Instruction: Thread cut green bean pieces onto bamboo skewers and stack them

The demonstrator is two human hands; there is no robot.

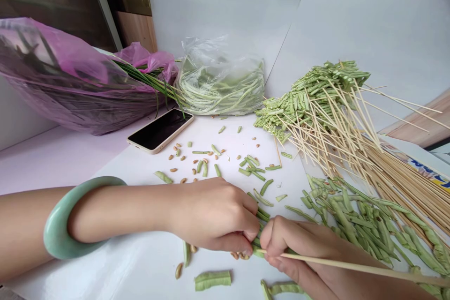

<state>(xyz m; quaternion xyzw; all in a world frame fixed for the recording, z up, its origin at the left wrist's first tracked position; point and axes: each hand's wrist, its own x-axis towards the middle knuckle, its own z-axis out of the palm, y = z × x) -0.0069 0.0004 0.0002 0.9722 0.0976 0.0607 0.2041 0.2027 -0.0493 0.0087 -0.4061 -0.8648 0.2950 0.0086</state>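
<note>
My left hand [221, 215], with a pale green bangle [58, 225] on its wrist, is closed round cut green bean pieces [262, 215], partly hidden by the fingers. Close beside it, my right hand [305, 253] pinches a bamboo skewer [344, 265]. The skewer's tip meets the bean pieces between the two hands; how far it goes in is hidden. Loose beans [365, 220] lie in a pile right of my right hand. A short, wide bean piece [213, 280] and a few brown seeds [179, 270] rest below my left hand.
Skewered bean bundles [316, 89] are heaped at the back right, above a stack of bare skewers [415, 183]. A clear bag of long beans [225, 84] and a pink bag of greens [80, 84] stand behind a phone [161, 129]. Bean bits and seeds dot the white table [123, 164].
</note>
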